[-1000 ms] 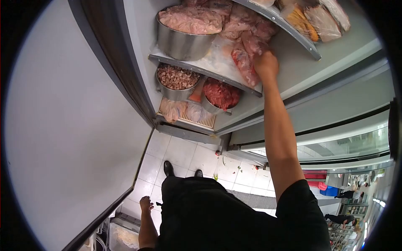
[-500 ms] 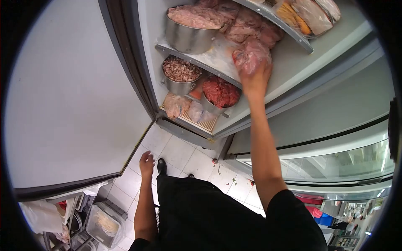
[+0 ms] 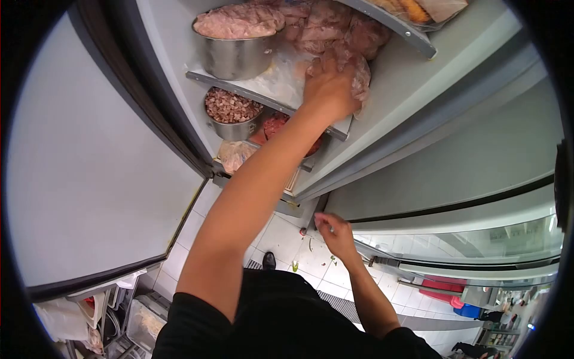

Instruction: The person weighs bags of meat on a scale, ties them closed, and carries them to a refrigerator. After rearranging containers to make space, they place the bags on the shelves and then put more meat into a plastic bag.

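Observation:
On the upper fridge shelf (image 3: 239,88), my left hand (image 3: 330,90) reaches across and grips a clear plastic bag of pale pink meat (image 3: 360,84). Its fingers lie over the bag's near side, and their tips are partly lost against the plastic. Lower down, in front of the fridge base, my right hand (image 3: 335,232) hangs with curled fingers and nothing visible in it. More bagged meat (image 3: 323,27) is packed behind the held bag. A steel pot of pale minced meat (image 3: 234,57) stands to the left on that shelf.
Below sit a pot of diced meat (image 3: 233,119), a pot of red minced meat (image 3: 276,125), partly behind my left arm, and a bagged item (image 3: 235,155). The open door (image 3: 107,161) is at left. A grey tub (image 3: 143,326) stands lower left; scraps (image 3: 295,267) lie on the tiles.
My right hand has let go of the bag and dropped below the shelves. My left hand has risen from beside my leg onto the bag. The view has shifted right.

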A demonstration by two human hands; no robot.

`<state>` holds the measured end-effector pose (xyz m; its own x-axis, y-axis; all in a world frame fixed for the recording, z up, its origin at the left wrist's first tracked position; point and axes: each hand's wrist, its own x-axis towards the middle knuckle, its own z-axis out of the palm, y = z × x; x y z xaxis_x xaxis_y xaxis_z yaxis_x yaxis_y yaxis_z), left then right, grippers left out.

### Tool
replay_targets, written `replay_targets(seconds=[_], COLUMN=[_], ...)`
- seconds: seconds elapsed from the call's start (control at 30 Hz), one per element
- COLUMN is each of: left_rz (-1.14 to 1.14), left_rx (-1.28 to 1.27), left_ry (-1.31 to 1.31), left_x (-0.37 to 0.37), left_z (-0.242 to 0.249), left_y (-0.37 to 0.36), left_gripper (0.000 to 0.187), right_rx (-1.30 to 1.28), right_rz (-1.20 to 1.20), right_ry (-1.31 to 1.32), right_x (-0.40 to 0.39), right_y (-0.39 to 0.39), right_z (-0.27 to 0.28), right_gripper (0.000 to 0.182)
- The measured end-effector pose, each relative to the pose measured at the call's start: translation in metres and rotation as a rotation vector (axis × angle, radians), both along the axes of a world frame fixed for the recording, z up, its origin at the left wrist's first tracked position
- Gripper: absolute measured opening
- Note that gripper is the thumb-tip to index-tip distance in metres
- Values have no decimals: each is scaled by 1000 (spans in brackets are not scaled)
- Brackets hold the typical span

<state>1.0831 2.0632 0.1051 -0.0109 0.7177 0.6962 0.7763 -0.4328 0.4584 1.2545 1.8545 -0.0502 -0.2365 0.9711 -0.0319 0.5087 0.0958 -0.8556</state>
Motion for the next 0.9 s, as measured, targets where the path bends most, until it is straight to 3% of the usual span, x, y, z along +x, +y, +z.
replay_targets(seconds=[0.07,0.17,0.3,0.37,0.43,0.5,0.57,0.63,0.7,0.73,0.8,0.83,0.87,0.9], left_rz=[125,95,43,116,-211,-586,-752,-748,-925,-892,-1037,-988,-1125,-899], left_rx=[-400,-523,-575,-564,-490,-451,-483,-470,-454,-410,-284,-337,-306,-306], left_ry=[77,59,19,-236,-725,-1405,-1660,-1849,-1918,-1922,-1931,-1843,-1933,-1918], left_x=[16,17,-3,-22,-55,-70,-92,-106,-119,-124,-126,-132,-135,-137], left_z=[6,16,12,3,-53,-44,-54,-59,-87,-89,-92,-104,-119,-115], left_y=[27,42,55,65,115,71,34,-17,-55,-81,-128,-148,-162,-183], left_gripper=[75,63,46,30,31,30,32,35,36,36,38,41,40,38], right_rx=[85,-49,-28,23,108,226,418,627,845,957,860,986,995,707], right_rz=[84,63,89,35,-36,-111,-184,-225,-301,-361,-503,-372,-396,-282], right_ry=[-191,-200,-195,-112,28,112,160,76,-219,-413,-592,-626,-752,-832], right_x=[16,28,20,3,-18,-40,-65,-86,-109,-118,-129,-112,-106,-103], right_y=[-12,-29,-28,-20,-3,21,51,93,151,184,239,275,288,291], right_z=[-17,-35,-29,-14,11,43,79,109,127,125,123,102,92,103], right_gripper=[19,18,19,18,17,17,18,26,41,50,64,72,74,72])
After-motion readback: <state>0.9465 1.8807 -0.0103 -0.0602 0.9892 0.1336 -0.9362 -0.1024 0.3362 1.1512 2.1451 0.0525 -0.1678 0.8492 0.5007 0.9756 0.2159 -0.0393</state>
